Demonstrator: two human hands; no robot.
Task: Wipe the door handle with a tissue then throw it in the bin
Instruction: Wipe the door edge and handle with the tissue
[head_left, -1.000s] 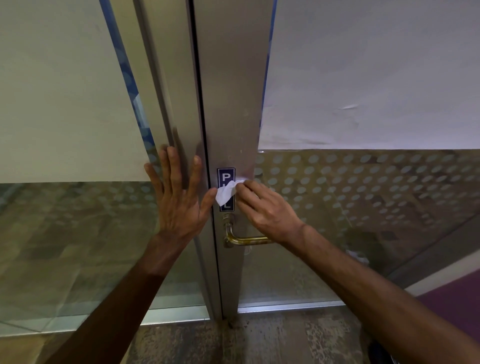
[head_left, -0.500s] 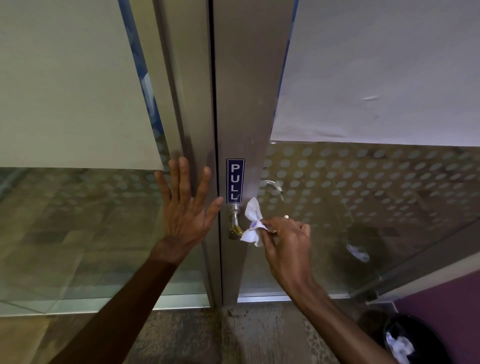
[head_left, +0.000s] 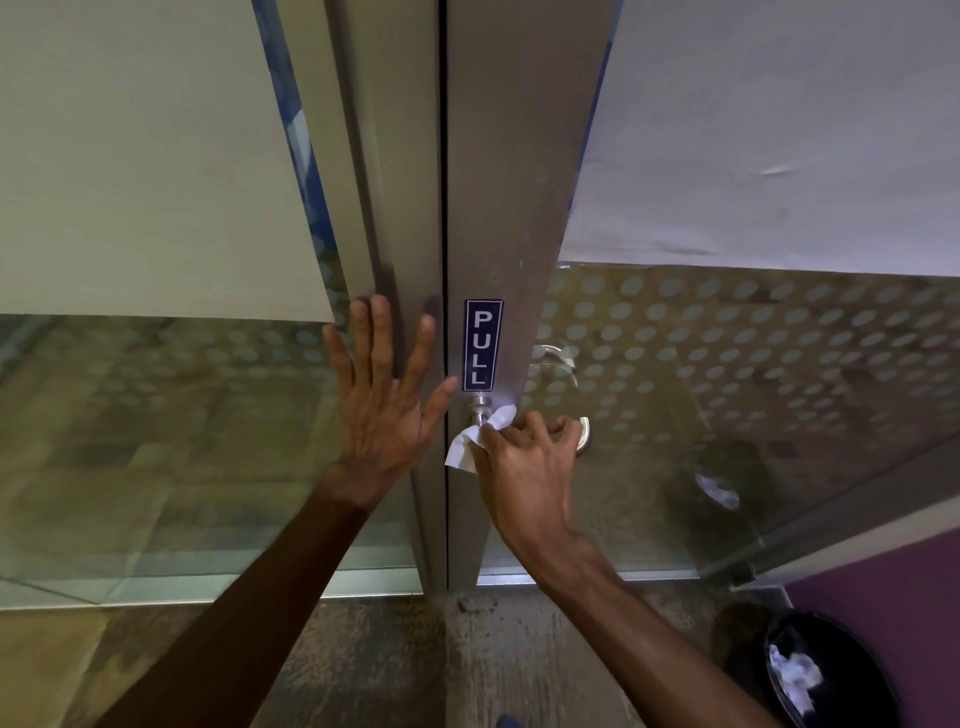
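A metal lever door handle (head_left: 583, 435) sticks out of the grey door stile below a blue PULL sign (head_left: 483, 344). My right hand (head_left: 524, 467) is wrapped over the lever and pinches a white tissue (head_left: 475, 440) against the handle's round base (head_left: 479, 408). My left hand (head_left: 384, 400) lies flat with spread fingers on the neighbouring frame, just left of the door gap. A black bin (head_left: 821, 675) with crumpled white paper inside stands on the floor at the lower right.
Glass panels with frosted dots (head_left: 753, 364) flank the stile, with white sheets covering their upper parts. A second handle (head_left: 553, 356) shows through the glass. A purple wall (head_left: 893, 587) sits at the right above the bin. The floor (head_left: 415, 665) is worn concrete.
My right hand dropped from the PULL sign onto the handle and slid the tissue left toward the handle's base. The view shifted, bringing the bin into sight. My left hand stayed on the frame.
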